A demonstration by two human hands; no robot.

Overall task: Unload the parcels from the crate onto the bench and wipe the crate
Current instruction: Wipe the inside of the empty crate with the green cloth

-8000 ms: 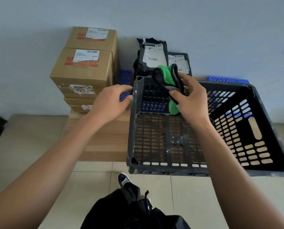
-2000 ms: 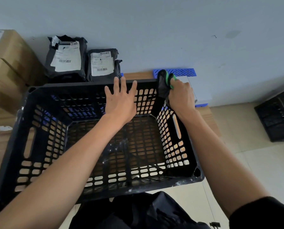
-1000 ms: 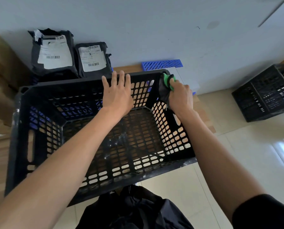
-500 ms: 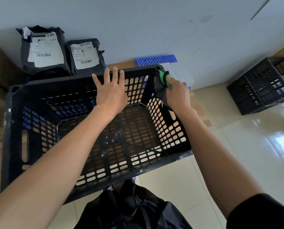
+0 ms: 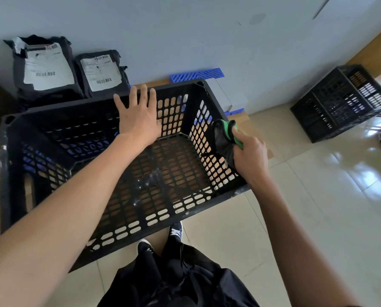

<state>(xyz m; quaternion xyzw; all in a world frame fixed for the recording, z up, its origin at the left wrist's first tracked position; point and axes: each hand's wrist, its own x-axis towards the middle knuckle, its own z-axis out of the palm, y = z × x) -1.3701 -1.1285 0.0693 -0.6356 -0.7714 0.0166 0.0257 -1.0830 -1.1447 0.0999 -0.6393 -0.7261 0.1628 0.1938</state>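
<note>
The black slotted crate (image 5: 52,120) sits in front of me with nothing inside it. My left hand (image 5: 137,119) lies flat with straight fingers against the inside of the crate's far wall, fingertips at its rim. My right hand (image 5: 249,157) grips a bunched black and green cloth (image 5: 226,135) and holds it against the rim of the crate's right wall. Two black parcel bags, a larger one (image 5: 43,67) and a smaller one (image 5: 101,72), both with white labels, lean against the wall behind the crate.
A blue slotted piece (image 5: 197,74) and a white box (image 5: 229,96) lie behind the crate's right corner. A second black crate (image 5: 342,100) stands on the tiled floor at the right. Brown cardboard shows at the left edge. My dark clothing and a shoe (image 5: 176,229) are below.
My right hand has slid the cloth along the right wall's rim, from the far corner toward me. My left hand stays flat on the far wall. The view has tilted slightly.
</note>
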